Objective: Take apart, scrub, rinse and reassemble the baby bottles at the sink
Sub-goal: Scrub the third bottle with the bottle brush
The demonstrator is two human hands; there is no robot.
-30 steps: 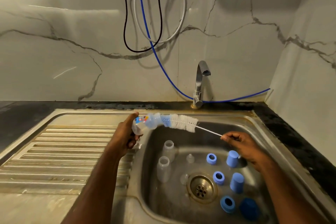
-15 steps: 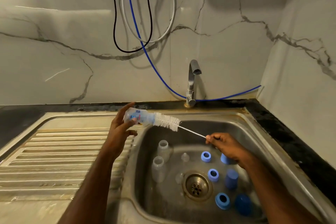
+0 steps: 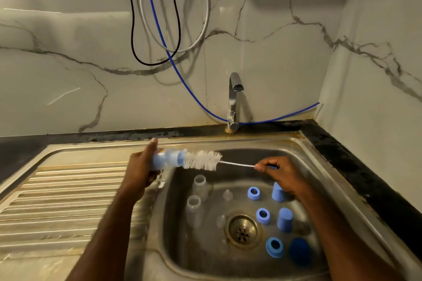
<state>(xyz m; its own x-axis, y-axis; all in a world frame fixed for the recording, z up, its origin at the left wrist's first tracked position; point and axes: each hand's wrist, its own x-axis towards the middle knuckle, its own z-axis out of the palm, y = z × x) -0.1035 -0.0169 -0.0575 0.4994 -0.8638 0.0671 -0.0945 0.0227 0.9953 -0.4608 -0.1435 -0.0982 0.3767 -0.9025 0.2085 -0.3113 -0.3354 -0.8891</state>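
My left hand (image 3: pixel 139 170) grips a clear baby bottle (image 3: pixel 167 158) held sideways over the sink's left rim, its mouth pointing right. A white bottle brush (image 3: pixel 203 160) sticks out of that mouth, most of its bristles outside. My right hand (image 3: pixel 279 172) pinches the brush's thin wire handle. In the sink basin (image 3: pixel 324 180) stand two clear bottles (image 3: pixel 196 201). Three blue screw rings (image 3: pixel 262 215), blue caps (image 3: pixel 284 219) and clear teats (image 3: pixel 227 194) lie around the drain (image 3: pixel 242 231).
A chrome tap (image 3: pixel 233 100) rises behind the basin, no water running. The ribbed steel drainboard (image 3: pixel 61 198) lies to the left. Black, white and blue hoses (image 3: pixel 159 36) hang on the marble wall. A dark counter edge (image 3: pixel 356 166) borders the sink on the right.
The brush has slid out of the bottle to the right, showing more bristles than half a second ago. Both hands stay in about the same spot over the sink.
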